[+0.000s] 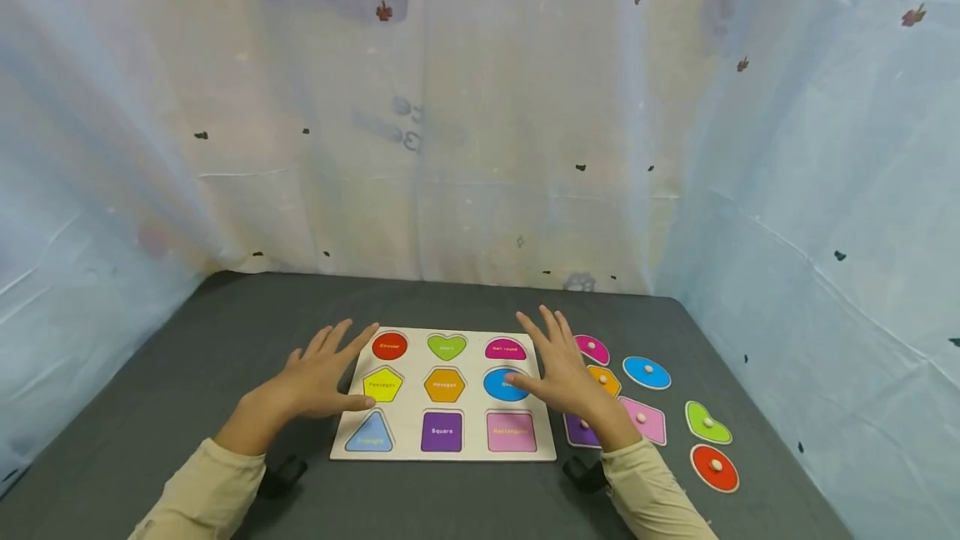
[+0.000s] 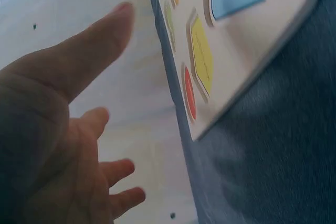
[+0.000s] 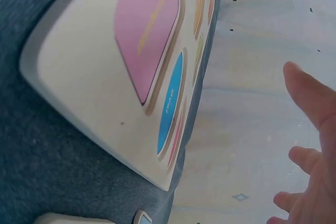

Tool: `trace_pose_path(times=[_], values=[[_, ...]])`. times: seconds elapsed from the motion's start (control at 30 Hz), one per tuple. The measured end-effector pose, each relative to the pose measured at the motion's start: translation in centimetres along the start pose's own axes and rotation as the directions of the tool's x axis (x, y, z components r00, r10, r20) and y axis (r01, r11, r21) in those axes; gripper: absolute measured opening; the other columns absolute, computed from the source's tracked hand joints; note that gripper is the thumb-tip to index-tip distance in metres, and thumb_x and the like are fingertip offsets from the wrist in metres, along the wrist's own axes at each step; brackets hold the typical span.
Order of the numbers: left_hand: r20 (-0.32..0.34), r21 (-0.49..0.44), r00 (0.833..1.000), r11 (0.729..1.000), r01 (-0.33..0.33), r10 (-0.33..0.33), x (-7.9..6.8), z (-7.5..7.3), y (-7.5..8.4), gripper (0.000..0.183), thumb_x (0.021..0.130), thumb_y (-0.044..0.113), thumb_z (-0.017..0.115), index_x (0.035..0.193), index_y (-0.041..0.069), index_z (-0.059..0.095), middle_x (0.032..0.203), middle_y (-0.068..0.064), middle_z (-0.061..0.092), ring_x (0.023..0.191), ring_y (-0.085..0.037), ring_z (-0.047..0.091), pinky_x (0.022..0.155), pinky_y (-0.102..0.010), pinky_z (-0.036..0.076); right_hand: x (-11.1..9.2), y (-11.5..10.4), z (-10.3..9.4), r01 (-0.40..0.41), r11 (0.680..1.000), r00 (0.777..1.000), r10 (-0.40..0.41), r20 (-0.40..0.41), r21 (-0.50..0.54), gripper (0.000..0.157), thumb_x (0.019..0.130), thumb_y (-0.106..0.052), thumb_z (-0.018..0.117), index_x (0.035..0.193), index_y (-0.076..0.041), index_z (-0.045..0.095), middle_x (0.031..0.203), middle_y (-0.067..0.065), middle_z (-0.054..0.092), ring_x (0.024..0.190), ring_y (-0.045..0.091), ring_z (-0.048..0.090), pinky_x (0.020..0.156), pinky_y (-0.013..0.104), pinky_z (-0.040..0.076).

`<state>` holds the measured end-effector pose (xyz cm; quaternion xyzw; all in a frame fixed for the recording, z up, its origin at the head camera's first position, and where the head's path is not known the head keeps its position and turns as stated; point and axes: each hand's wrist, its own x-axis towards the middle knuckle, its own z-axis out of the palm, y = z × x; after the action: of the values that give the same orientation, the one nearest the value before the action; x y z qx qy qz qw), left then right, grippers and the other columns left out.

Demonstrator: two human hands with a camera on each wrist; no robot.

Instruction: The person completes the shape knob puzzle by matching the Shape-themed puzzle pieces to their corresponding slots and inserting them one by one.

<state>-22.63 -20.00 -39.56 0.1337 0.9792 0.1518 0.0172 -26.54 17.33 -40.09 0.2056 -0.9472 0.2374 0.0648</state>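
Left hand (image 1: 318, 377) and right hand (image 1: 564, 375), both spread wide, hover at opposite sides of a 9-shape board (image 1: 474, 397); a red knobbed disc (image 1: 705, 461) lies rightward

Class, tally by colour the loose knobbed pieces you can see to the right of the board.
Magenta half-round: 1
Orange hexagon: 1
Blue oval: 1
Purple square: 1
Pink rectangle: 1
Green heart: 1
Red circle: 1
Total in view: 7
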Motion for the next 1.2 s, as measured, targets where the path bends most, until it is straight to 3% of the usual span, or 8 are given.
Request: trace_pose_path(times=[0.23, 0.4, 0.53, 0.9, 1.2], values=[[0.153, -0.076, 0.988, 0.996, 0.036, -0.024, 0.3, 0.1, -1.6, 0.108, 0.077, 0.048, 0.085, 0.16, 0.013, 0.026, 0.163, -0.033, 0.017, 0.145, -0.061, 0.021, 0.105, -0.081, 0.025, 0.0, 0.2, 0.2, -0.012, 1.0, 0.999, 0.011, 0.037, 0.017, 0.088, 0.085, -0.045, 0.078, 0.158, -0.024, 0.035, 0.167, 0.018, 0.022, 0.155, 0.046, 0.012, 0.115, 0.077, 0.016], [0.202, -0.077, 0.976, 0.992, 0.099, -0.081, 0.6, 0.6, -2.7, 0.106, 0.079, 0.046, 0.084, 0.159, 0.006, 0.028, 0.159, -0.036, 0.023, 0.143, -0.06, 0.026, 0.106, -0.077, 0.03, -0.1, 0.6, 0.0, -0.008, 0.999, 0.997, 0.006, 0.073, 0.035, 0.081, 0.088, -0.044, 0.076, 0.156, -0.022, 0.039, 0.165, 0.019, 0.028, 0.154, 0.045, 0.019, 0.114, 0.075, 0.023], [0.235, -0.105, 0.969, 0.989, 0.103, -0.076, 0.7, 0.9, -3.0, 0.104, 0.079, 0.045, 0.084, 0.158, 0.005, 0.031, 0.157, -0.037, 0.025, 0.142, -0.059, 0.028, 0.106, -0.075, 0.032, -0.6, 1.3, -0.1, 0.003, 0.999, 0.996, -0.007, 0.093, 0.048, 0.076, 0.091, -0.042, 0.074, 0.155, -0.018, 0.041, 0.161, 0.021, 0.033, 0.15, 0.045, 0.028, 0.113, 0.072, 0.029], [0.243, -0.1, 0.968, 0.992, 0.082, -0.056, 1.3, 0.9, -3.3, 0.099, 0.072, 0.039, 0.091, 0.153, 0.011, 0.042, 0.151, -0.034, 0.036, 0.135, -0.054, 0.038, 0.102, -0.074, 0.037, -2.1, 3.2, -1.5, -0.016, 0.999, 0.995, 0.011, 0.1, 0.049, 0.069, 0.091, -0.037, 0.074, 0.152, -0.017, 0.046, 0.152, 0.019, 0.045, 0.139, 0.043, 0.044, 0.105, 0.067, 0.044], [0.249, -0.076, 0.968, 0.996, 0.052, -0.032, 2.1, 0.7, -3.6, 0.099, 0.068, 0.035, 0.094, 0.151, 0.013, 0.046, 0.149, -0.032, 0.039, 0.132, -0.051, 0.041, 0.1, -0.075, 0.038, -3.8, 4.8, -2.9, -0.011, 0.995, 0.994, 0.0, 0.108, 0.1, 0.068, 0.093, -0.041, 0.071, 0.151, -0.015, 0.047, 0.154, 0.019, 0.045, 0.144, 0.047, 0.038, 0.111, 0.071, 0.033]])
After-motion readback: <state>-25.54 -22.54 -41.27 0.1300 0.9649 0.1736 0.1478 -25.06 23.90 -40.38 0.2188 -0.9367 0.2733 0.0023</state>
